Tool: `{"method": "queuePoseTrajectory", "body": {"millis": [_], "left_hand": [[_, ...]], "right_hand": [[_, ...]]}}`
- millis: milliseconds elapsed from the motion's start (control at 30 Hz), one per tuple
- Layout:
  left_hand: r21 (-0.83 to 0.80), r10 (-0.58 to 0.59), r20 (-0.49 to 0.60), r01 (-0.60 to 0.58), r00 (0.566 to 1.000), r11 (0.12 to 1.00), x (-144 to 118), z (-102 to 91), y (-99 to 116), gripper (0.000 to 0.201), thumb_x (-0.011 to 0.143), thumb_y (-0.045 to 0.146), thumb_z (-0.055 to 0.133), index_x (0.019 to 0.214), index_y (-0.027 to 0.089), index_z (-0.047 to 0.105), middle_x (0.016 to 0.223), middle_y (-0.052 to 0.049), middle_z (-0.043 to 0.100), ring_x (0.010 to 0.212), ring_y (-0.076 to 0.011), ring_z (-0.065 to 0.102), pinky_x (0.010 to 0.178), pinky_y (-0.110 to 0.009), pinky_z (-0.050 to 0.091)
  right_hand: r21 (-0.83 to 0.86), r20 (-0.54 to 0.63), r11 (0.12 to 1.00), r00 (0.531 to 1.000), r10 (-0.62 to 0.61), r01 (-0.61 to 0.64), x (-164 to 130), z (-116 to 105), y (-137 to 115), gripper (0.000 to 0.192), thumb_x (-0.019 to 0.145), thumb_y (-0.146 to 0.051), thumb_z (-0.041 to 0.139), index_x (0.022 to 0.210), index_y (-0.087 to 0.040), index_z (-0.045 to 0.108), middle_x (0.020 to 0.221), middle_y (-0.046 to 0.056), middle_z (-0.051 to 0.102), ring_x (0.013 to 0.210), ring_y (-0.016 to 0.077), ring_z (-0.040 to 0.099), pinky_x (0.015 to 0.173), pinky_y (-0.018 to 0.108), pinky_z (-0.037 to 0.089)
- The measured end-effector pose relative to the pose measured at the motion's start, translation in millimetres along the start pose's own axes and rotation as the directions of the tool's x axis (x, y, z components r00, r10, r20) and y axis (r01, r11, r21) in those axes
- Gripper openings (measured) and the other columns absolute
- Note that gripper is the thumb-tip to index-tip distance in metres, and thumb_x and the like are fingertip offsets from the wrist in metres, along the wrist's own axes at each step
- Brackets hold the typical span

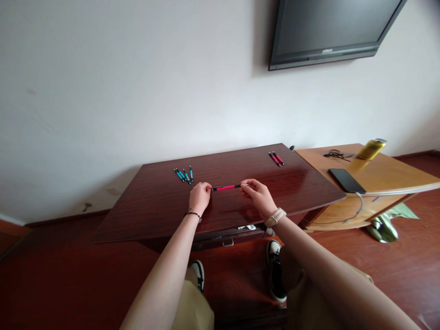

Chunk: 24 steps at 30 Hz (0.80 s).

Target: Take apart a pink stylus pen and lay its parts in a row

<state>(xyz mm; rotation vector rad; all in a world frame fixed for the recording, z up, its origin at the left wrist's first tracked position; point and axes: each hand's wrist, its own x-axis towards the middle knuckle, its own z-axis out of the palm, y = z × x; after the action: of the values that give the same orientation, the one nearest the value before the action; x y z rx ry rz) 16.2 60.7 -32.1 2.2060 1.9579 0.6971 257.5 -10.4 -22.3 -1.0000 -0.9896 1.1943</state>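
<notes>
A red pen with black ends (226,187) is held level just above the dark wooden desk (154,206). My left hand (199,197) pinches its left end. My right hand (257,196), with a pale watch on the wrist, pinches its right tip. Several teal pens (184,175) lie in a loose group on the desk behind my left hand. Two more red pens (276,158) lie side by side near the desk's far right corner.
A light wooden side table (385,176) stands to the right with a black phone (346,180), a yellow can (371,149) and a dark cable (336,155). A television (330,27) hangs on the wall above. My shoes (275,270) rest on the floor under the desk.
</notes>
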Motion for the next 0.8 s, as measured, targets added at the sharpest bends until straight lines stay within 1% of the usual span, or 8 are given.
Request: {"method": "queuePoseTrajectory", "body": {"millis": [233,433,600,800], "left_hand": [[0.009,-0.023,0.009,0.023,1.0,1.0,-0.4,-1.5,2.3,0.023,0.097,0.017,0.061,0.105,0.026,0.081,0.112,-0.005,0.079,0.1,-0.0213,0.074,0.092,-0.028,0.054],[0.004,0.004,-0.012,-0.004,1.0,1.0,0.7,0.8,-1.7,0.024,0.097,0.016,0.06,0.104,0.026,0.081,0.11,-0.007,0.079,0.1,-0.0229,0.074,0.092,-0.031,0.055],[0.009,0.0,-0.01,0.0,1.0,1.0,1.6,3.2,-4.8,0.025,0.097,0.017,0.06,0.106,0.026,0.082,0.11,-0.007,0.078,0.099,-0.0226,0.074,0.092,-0.03,0.055],[0.016,-0.007,0.002,0.007,1.0,1.0,1.7,1.3,-2.2,0.025,0.097,0.016,0.06,0.106,0.025,0.082,0.112,-0.008,0.078,0.1,-0.0234,0.074,0.092,-0.031,0.055]], "right_hand": [[-0.004,0.002,1.0,1.0,-0.004,0.004,-1.1,0.2,-2.1,0.046,0.075,-0.056,0.088,0.098,-0.02,0.071,0.085,0.004,0.073,0.077,0.0167,0.065,0.073,0.031,0.052],[-0.009,-0.005,1.0,1.0,-0.005,0.005,-0.8,-0.6,-2.7,0.047,0.074,-0.057,0.088,0.097,-0.02,0.071,0.086,0.005,0.074,0.077,0.0175,0.066,0.074,0.032,0.053],[-0.01,-0.004,1.0,1.0,-0.006,0.006,-0.9,-0.4,-3.2,0.047,0.074,-0.058,0.088,0.097,-0.02,0.071,0.086,0.005,0.074,0.077,0.0177,0.066,0.074,0.032,0.053],[-0.014,-0.009,1.0,1.0,-0.011,0.011,-0.6,-0.9,-2.8,0.047,0.073,-0.058,0.088,0.096,-0.02,0.071,0.085,0.005,0.074,0.077,0.0176,0.065,0.074,0.032,0.053]]}}
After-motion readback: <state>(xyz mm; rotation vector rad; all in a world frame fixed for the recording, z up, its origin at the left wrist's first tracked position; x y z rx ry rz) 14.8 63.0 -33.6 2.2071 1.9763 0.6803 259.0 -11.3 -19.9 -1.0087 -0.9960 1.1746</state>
